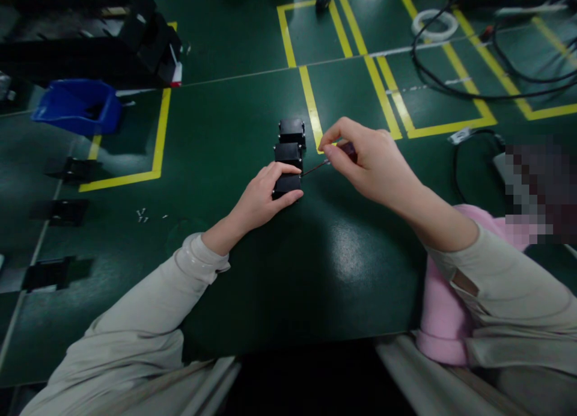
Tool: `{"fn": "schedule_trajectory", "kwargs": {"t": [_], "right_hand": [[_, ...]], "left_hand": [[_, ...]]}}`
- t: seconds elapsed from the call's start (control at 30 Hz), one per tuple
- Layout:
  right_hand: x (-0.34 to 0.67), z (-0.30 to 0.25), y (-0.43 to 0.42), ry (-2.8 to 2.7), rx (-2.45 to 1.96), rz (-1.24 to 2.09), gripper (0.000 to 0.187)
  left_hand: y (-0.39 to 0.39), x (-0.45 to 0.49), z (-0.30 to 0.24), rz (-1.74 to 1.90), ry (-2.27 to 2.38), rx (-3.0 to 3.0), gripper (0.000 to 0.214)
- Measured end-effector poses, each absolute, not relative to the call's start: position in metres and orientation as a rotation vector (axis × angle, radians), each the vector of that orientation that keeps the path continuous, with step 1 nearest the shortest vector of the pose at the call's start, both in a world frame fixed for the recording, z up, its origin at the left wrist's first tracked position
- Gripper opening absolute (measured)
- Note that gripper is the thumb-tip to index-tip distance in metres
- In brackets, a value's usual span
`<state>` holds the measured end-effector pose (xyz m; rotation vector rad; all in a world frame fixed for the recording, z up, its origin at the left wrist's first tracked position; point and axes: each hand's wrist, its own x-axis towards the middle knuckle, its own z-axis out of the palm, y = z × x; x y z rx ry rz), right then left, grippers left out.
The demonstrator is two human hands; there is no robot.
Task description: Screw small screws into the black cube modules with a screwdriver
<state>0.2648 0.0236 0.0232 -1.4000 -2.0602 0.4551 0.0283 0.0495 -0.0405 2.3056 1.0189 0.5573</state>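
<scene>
Three small black box-shaped parts lie in a row on the green table. My left hand (265, 196) is closed round the nearest black part (286, 184), thumb and fingers gripping its sides. My right hand (367, 160) pinches a small screwdriver (333, 157) with a dark red handle; its thin shaft points left to the held part's top right corner. The middle black part (288, 152) and the far black part (292, 130) stand just beyond, touching in line.
A blue bin (76, 106) sits at the far left beside black fixtures (148, 43). Flat black plates (63, 210) lie along the left edge. Tiny screws (142, 214) lie loose on the mat. Black cables (473, 91) and a white tape roll (435, 24) are at the far right. Yellow lines mark the table.
</scene>
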Motion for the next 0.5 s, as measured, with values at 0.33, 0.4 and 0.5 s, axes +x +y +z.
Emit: {"fn": "schedule_trajectory", "kwargs": {"t": [0.33, 0.4, 0.5], "right_hand": [[0.2648, 0.0238, 0.0235, -2.064, -1.394, 0.472, 0.016], [0.2645, 0.0237, 0.0235, -2.051, -1.387, 0.489, 0.017], [0.2643, 0.024, 0.0233, -2.047, -1.39, 0.491, 0.018]], "left_hand": [[0.0491, 0.0294, -0.0385, 0.542, 1.034, 2.299, 0.043], [0.049, 0.0295, -0.0385, 0.541, 1.035, 2.298, 0.043], [0.0492, 0.0296, -0.0389, 0.548, 1.029, 2.298, 0.042]]}}
